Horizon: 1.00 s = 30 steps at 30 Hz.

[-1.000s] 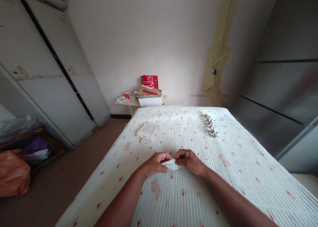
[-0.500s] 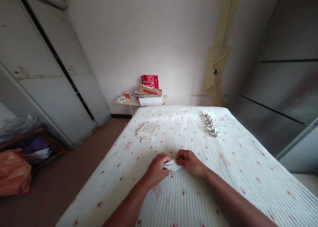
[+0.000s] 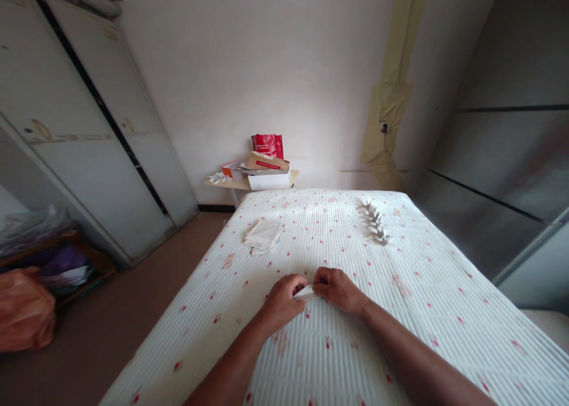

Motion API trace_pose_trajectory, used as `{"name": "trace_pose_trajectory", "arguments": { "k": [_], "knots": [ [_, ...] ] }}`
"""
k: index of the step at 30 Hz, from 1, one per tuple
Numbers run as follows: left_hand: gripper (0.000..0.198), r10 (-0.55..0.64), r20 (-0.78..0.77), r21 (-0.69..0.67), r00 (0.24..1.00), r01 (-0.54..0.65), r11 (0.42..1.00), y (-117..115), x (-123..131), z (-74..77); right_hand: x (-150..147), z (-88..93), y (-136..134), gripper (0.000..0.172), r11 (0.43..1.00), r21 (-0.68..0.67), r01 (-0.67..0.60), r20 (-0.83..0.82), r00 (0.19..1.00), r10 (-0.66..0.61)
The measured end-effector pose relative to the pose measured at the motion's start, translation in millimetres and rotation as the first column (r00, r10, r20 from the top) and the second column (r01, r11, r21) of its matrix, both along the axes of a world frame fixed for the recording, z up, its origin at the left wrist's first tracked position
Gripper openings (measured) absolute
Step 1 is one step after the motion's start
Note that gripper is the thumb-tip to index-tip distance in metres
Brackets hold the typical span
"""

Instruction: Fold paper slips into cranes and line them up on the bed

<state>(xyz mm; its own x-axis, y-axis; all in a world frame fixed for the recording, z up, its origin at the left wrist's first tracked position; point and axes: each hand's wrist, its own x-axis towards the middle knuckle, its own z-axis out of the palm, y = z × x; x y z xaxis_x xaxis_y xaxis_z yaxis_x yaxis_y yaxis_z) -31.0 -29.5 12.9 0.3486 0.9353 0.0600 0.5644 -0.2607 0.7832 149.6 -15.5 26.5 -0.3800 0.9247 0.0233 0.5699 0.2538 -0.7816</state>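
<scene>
Between my two hands, just over the bed, is a small folded piece of printed paper [image 3: 304,293]. My left hand [image 3: 287,296] pinches its left end between thumb and fingers. At the other end, the closed fingers of my right hand [image 3: 336,287] grip the folded paper and hide part of it. Further up on the left lies a stack of printed paper sheets [image 3: 263,234]. A row of several folded paper cranes [image 3: 376,222] stands on the right.
A white quilted bedspread [image 3: 329,347] with red dots covers the bed. Behind it, a small table [image 3: 242,184] holds boxes, a red bag [image 3: 267,146] and a pile of white folded pieces. Cabinets [image 3: 102,121] line the left wall, an orange bag [image 3: 26,308] beside them.
The folded paper has turned and narrowed between my hands, showing less of its printed face. My right fingers have moved slightly left, further over its right end.
</scene>
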Motion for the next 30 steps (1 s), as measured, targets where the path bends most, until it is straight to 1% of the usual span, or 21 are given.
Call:
{"name": "trace_pose_trajectory", "arguments": {
  "k": [3,7,10,14,16,20,23,25,27,30],
  "knots": [
    [0.045,0.024,0.049,0.008,0.999,-0.024,1.0,-2.2,2.8,-3.8,-0.8,2.9,-1.9,0.011,0.999,0.038,-0.008,0.039,0.999,0.006],
    [0.055,0.061,0.038,0.003,0.997,-0.062,0.998,-1.5,4.1,-8.7,1.8,7.5,-4.6,0.016,0.996,0.092,-0.017,0.057,0.998,0.012],
    [0.057,0.071,0.042,-0.006,0.997,-0.071,0.997,0.0,4.7,-10.9,7.1,4.9,-4.0,0.02,0.997,0.067,-0.036,0.014,0.999,0.035],
    [0.057,0.091,0.047,-0.009,0.995,-0.091,0.996,1.0,5.9,-11.4,11.6,-4.5,-2.4,0.046,0.996,-0.012,-0.086,-0.113,0.99,0.084],
    [0.057,0.099,0.045,-0.016,0.994,-0.098,0.995,1.3,6.0,-11.1,10.4,-6.7,-3.4,0.051,0.998,-0.01,-0.066,-0.099,0.993,0.064],
    [0.058,0.105,0.042,-0.025,0.994,-0.104,0.994,1.8,5.7,-10.5,5.0,-3.7,-7.7,0.052,0.999,0.043,-0.023,0.014,1.0,0.022],
    [0.055,0.119,0.002,-0.01,0.993,-0.119,0.993,1.6,6.5,-11.2,3.9,-0.8,-9.9,0.048,0.996,0.085,-0.023,0.027,0.999,0.021],
    [0.048,0.134,-0.02,0.023,0.991,-0.134,0.991,1.2,7.3,-11.8,4.6,-0.6,-11.0,0.04,0.991,0.134,-0.016,0.017,1.0,0.014],
    [0.038,0.127,-0.035,0.071,0.991,-0.124,0.99,0.8,7.7,-11.7,5.5,-1.4,-12.2,0.032,0.982,0.189,-0.025,0.023,1.0,0.021],
    [0.025,0.086,-0.086,0.125,0.993,-0.075,0.989,1.8,6.9,-9.8,5.6,-3.0,-13.6,0.023,0.954,0.287,-0.092,0.055,0.995,0.08]
  ]
}}
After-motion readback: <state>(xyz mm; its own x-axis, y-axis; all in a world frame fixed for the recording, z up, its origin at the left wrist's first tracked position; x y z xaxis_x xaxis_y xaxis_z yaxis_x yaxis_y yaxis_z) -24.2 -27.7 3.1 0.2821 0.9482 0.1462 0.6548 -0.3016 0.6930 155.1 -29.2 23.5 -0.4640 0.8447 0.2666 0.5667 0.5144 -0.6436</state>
